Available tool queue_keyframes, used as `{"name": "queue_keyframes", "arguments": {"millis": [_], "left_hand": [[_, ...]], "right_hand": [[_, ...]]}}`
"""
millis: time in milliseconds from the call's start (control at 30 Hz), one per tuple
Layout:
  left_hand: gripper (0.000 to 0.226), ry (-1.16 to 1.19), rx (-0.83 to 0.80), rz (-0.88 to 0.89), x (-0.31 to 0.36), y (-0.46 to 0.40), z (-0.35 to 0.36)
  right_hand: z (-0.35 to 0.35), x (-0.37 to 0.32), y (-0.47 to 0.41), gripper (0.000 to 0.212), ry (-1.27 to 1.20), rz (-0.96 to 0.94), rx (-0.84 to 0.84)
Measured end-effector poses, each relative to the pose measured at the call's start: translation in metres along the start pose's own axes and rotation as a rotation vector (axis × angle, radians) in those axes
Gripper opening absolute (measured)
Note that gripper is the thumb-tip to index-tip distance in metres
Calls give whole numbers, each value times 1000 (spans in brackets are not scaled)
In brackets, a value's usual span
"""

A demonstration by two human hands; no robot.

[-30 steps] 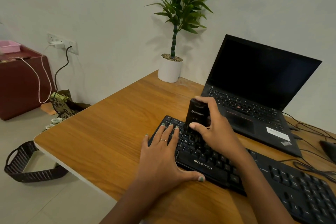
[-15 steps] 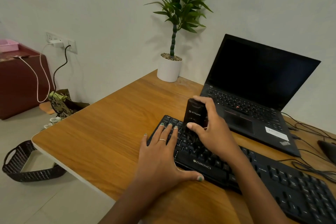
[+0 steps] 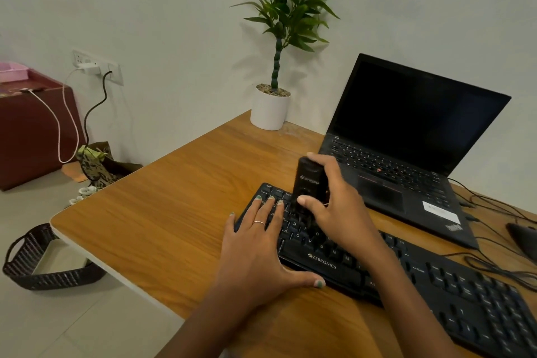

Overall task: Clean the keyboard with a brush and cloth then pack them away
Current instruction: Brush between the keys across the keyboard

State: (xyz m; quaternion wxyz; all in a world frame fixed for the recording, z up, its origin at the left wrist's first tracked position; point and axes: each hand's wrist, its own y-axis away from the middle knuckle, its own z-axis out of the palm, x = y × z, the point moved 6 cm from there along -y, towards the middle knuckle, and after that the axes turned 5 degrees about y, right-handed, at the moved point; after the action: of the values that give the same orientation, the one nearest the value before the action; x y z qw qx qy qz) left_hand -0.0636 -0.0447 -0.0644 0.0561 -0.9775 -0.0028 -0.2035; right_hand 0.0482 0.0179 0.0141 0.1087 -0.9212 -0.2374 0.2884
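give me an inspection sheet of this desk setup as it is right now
surface: wooden desk, rounded corner, against a pale wall.
job's things: black keyboard lies along the near edge; black brush stands upright on its left keys. cloth: nothing seen.
clutter: open laptop with dark screen behind the keyboard; potted plant at the far corner; dark mouse at the right edge.
hands: left hand flat on the keyboard's left end, fingers straight; right hand grips the brush.
cables: black cables run beside the laptop; white and black leads hang from the wall socket.
surroundings: dark basket on the floor; maroon cabinet at left.
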Motion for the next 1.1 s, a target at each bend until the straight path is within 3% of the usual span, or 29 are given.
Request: {"name": "queue_keyframes", "arguments": {"millis": [67, 200, 300, 433, 567, 700, 800, 933, 1100], "left_hand": [[133, 1, -1, 2, 0, 0, 0], [134, -3, 1, 4, 1, -1, 1], [134, -4, 7, 0, 0, -1, 0], [134, -19, -1, 8, 1, 0, 1], [135, -10, 17, 1, 0, -1, 0], [135, -1, 18, 8, 0, 0, 0], [136, 19, 44, 8, -1, 1, -1], [137, 82, 89, -4, -5, 1, -4], [137, 169, 120, -31, -10, 3, -6]], "right_hand": [[2, -3, 1, 64, -35, -6, -67], [2, -3, 0, 65, 65, 12, 95], [6, -8, 3, 65, -9, -23, -20], [1, 0, 0, 64, 47, 40, 142], [8, -7, 2, 65, -21, -5, 17], [-1, 1, -1, 64, 65, 36, 140], [7, -6, 3, 65, -5, -20, -18], [-3, 0, 1, 65, 113, 35, 128], [4, -12, 6, 66, 40, -66, -43]]}}
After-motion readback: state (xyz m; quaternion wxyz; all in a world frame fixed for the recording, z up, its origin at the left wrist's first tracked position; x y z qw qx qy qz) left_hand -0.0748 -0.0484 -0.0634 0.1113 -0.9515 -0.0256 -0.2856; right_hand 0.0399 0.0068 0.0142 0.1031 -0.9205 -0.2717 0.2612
